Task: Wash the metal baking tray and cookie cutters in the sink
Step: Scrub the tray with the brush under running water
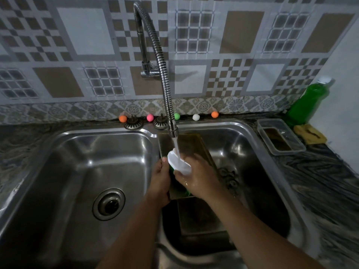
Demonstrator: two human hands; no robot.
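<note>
The white cookie cutter (179, 162) sits right under the stream from the flexible faucet (172, 131), above the right-hand basin (252, 152) of the double sink. The right hand (198, 177) grasps it from below and behind, fingers curled around its lower edge. The left hand (160, 176) is closed on something green (172, 169) pressed against the cutter's underside — too hidden to say whether it is a scrubber or a second cutter. The metal baking tray (196, 144) leans in the same basin behind and under the hands, one end up near the divider; more cutters (227, 176) seem to lie dark beside it, though they are hard to make out.

To do this rinse well, I would turn the cutter slowly so water runs through the hollow and along the inner rim where dough hides — not just over the flat top. Keep the hands low in the basin to limit splashing onto the counter (320, 181), and keep a firm hold, since wet plastic slips
</note>
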